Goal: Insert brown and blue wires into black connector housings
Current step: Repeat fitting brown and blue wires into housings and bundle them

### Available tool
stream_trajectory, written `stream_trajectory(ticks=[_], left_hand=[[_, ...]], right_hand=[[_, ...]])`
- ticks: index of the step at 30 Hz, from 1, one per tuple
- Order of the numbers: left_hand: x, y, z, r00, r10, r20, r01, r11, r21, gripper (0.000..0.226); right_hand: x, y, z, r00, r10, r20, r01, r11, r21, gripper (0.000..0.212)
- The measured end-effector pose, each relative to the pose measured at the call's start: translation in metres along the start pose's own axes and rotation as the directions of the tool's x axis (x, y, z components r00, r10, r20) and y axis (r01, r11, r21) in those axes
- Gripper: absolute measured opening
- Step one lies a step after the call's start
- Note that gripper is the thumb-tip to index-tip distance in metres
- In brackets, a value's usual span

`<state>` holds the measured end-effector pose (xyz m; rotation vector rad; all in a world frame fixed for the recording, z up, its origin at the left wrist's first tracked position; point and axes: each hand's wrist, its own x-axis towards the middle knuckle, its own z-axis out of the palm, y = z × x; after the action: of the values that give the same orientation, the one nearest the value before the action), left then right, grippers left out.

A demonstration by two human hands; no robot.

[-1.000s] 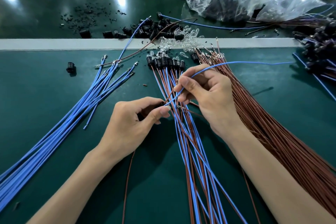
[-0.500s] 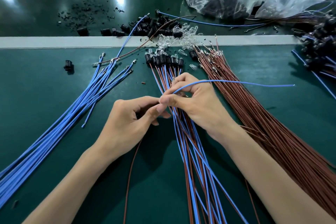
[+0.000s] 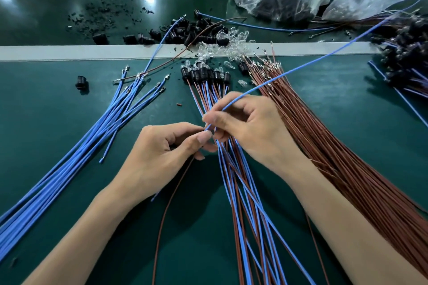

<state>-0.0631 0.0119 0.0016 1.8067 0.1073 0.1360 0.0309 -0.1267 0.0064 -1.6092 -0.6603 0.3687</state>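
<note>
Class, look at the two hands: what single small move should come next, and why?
Probably ease the near end of the blue wire into whatever the left hand grips. The right hand pinches that wire, its tip sits at the left hand, and a brown wire hangs from there; the housing itself is hidden.

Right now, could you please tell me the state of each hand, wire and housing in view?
left hand, curled round the brown wire's upper end; housing hidden.
right hand, pinching the blue wire.
blue wire, held up, arching right.
brown wire, trailing below the left hand.
wired housings, wires inserted, lying in a row.
</note>
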Motion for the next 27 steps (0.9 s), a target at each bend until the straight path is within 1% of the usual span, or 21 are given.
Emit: stream_trajectory(ticks=[1, 2, 3, 5, 6, 7, 8, 10, 12, 13, 14, 15, 17, 18, 19, 20, 21, 23, 24, 25, 27], left_hand=[[0.0, 0.0, 0.0, 1.0, -0.007, 0.008, 0.007, 1.0, 0.0, 0.019], [0.0, 0.0, 0.0, 1.0, -0.01, 0.01, 0.01, 1.0, 0.001, 0.019], [0.001, 0.001, 0.001, 1.0, -0.015, 0.007, 0.015, 1.0, 0.001, 0.018], [0.002, 0.001, 0.001, 1.0, -0.022, 0.001, 0.022, 1.0, 0.003, 0.016], [0.002, 0.0, 0.001, 1.0, -0.024, -0.001, 0.024, 1.0, 0.008, 0.016], [0.002, -0.001, 0.001, 1.0, -0.028, -0.002, 0.028, 1.0, 0.012, 0.016], [0.001, -0.001, 0.002, 1.0, -0.031, -0.002, 0.031, 0.999, 0.009, 0.016], [0.0, -0.002, 0.002, 1.0, -0.027, 0.002, 0.027, 1.0, 0.01, 0.016], [0.0, -0.002, 0.002, 1.0, -0.01, 0.007, 0.01, 0.999, 0.033, 0.016], [0.0, -0.002, 0.002, 1.0, -0.007, 0.007, 0.007, 0.999, 0.045, 0.016], [0.0, -0.002, 0.002, 1.0, -0.013, 0.006, 0.013, 0.999, 0.05, 0.017], [0.001, -0.002, 0.002, 1.0, -0.024, 0.004, 0.024, 0.999, 0.047, 0.018], [0.001, -0.003, 0.001, 0.999, -0.036, 0.001, 0.036, 0.999, 0.039, 0.02], [0.001, -0.004, 0.001, 0.999, -0.036, 0.0, 0.036, 0.999, 0.04, 0.02], [0.001, -0.003, 0.001, 0.999, -0.035, 0.0, 0.035, 0.999, 0.04, 0.02], [0.0, -0.003, 0.002, 0.999, -0.034, 0.001, 0.034, 0.999, 0.037, 0.02], [0.0, -0.003, 0.001, 0.999, -0.034, 0.003, 0.034, 0.999, 0.03, 0.02], [0.0, -0.003, 0.002, 1.0, -0.029, 0.004, 0.029, 0.999, 0.022, 0.02], [-0.001, -0.004, 0.002, 1.0, -0.026, 0.002, 0.026, 0.999, 0.025, 0.02], [-0.001, -0.004, 0.002, 1.0, -0.024, 0.0, 0.024, 0.999, 0.029, 0.02], [-0.001, -0.004, 0.002, 1.0, -0.017, 0.0, 0.017, 0.999, 0.033, 0.019]], right_hand=[[0.0, 0.0, 0.001, 1.0, 0.011, 0.017, -0.01, 1.0, -0.015, 0.008], [0.0, -0.001, 0.001, 1.0, 0.014, 0.018, -0.014, 0.999, 0.032, 0.007], [0.001, -0.003, 0.0, 1.0, 0.014, -0.001, -0.014, 0.99, 0.141, 0.009], [0.004, -0.007, -0.003, 0.996, 0.03, -0.085, 0.006, 0.919, 0.394, 0.016], [0.005, -0.009, -0.005, 0.991, 0.036, -0.13, 0.027, 0.892, 0.45, 0.019], [0.004, -0.01, -0.006, 0.987, 0.035, -0.155, 0.037, 0.897, 0.439, 0.023], [0.004, -0.009, -0.006, 0.989, 0.029, -0.147, 0.03, 0.924, 0.382, 0.026], [0.001, -0.007, -0.001, 0.999, 0.031, -0.044, -0.022, 0.979, 0.203, 0.024], [-0.002, -0.005, 0.002, 0.999, 0.037, 0.037, -0.04, 0.997, 0.073, 0.017], [-0.002, -0.006, 0.002, 0.999, 0.023, 0.033, -0.025, 0.998, 0.059, 0.013], [-0.001, -0.007, 0.001, 1.0, -0.005, 0.007, 0.004, 0.996, 0.086, 0.012], [0.0, -0.008, -0.001, 0.999, -0.029, -0.035, 0.034, 0.986, 0.161, 0.013], [0.002, -0.011, -0.005, 0.988, -0.046, -0.145, 0.095, 0.932, 0.35, 0.016], [0.002, -0.011, -0.006, 0.981, -0.042, -0.187, 0.114, 0.913, 0.391, 0.022], [0.001, -0.011, -0.007, 0.979, -0.037, -0.2, 0.111, 0.921, 0.374, 0.027], [0.001, -0.009, -0.006, 0.982, -0.039, -0.186, 0.094, 0.95, 0.298, 0.03], [0.0, -0.007, -0.004, 0.989, -0.047, -0.142, 0.072, 0.982, 0.173, 0.031], [-0.002, -0.002, -0.001, 0.997, -0.071, -0.028, 0.069, 0.995, -0.066, 0.027], [-0.003, -0.001, 0.0, 0.996, -0.088, -0.01, 0.086, 0.99, -0.112, 0.022], [-0.003, -0.002, 0.001, 0.994, -0.106, -0.027, 0.103, 0.989, -0.102, 0.02], [-0.003, -0.005, -0.001, 0.983, -0.129, -0.129, 0.134, 0.99, 0.033, 0.018]])
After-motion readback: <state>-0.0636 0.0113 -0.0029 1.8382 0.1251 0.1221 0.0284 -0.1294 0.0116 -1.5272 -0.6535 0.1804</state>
